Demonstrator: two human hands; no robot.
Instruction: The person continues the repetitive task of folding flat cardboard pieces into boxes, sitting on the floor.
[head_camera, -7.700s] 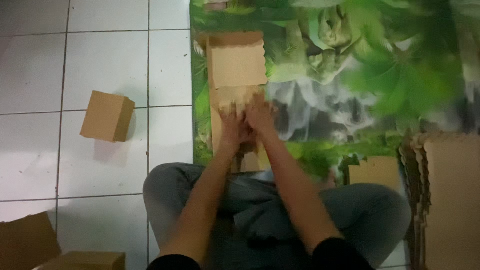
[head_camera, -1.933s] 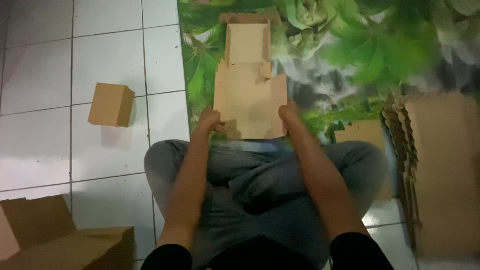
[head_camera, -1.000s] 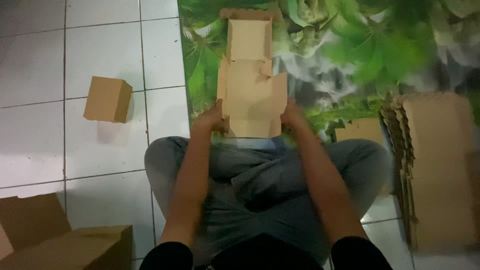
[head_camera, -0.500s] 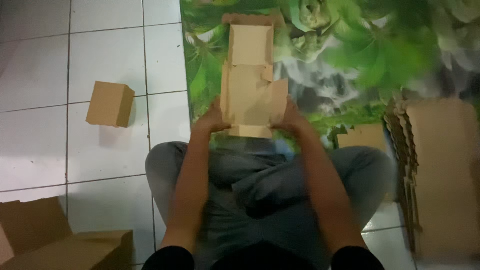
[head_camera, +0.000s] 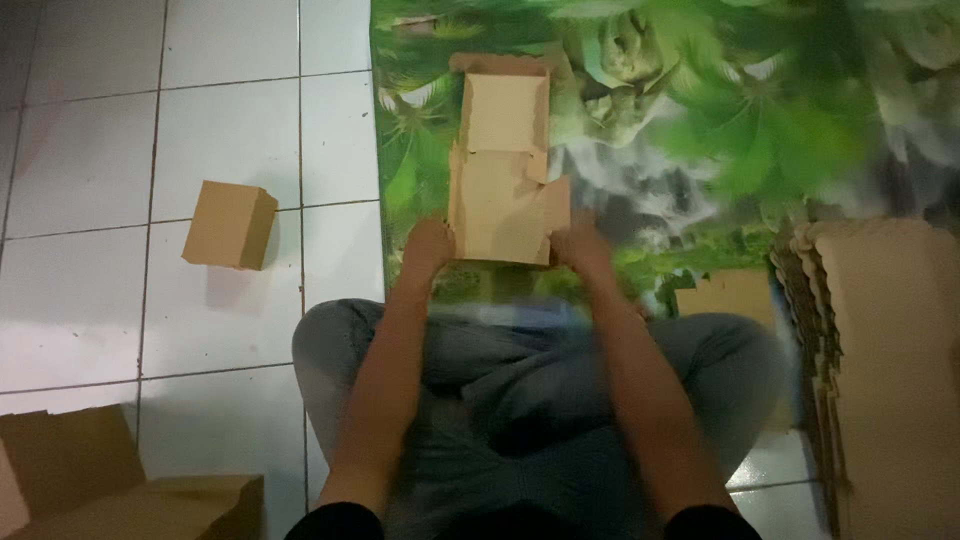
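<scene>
A half-folded brown cardboard box blank (head_camera: 500, 175) lies on the green leaf-patterned mat (head_camera: 700, 120) in front of my crossed legs. Its far flap is raised and its side panels are partly bent up. My left hand (head_camera: 428, 250) grips the blank's near left corner. My right hand (head_camera: 578, 245) grips the near right corner, beside a bent side flap. Both forearms reach forward over my grey trousers.
A finished small cardboard box (head_camera: 230, 225) sits on the white floor tiles to the left. A stack of flat cardboard blanks (head_camera: 880, 350) lies at the right. More cardboard boxes (head_camera: 120, 490) sit at the bottom left. One small brown piece (head_camera: 735, 295) lies by my right knee.
The blank's side panels have been folded inward, so it looks narrower. My hands have moved closer together at its near edge. The view has shifted slightly.
</scene>
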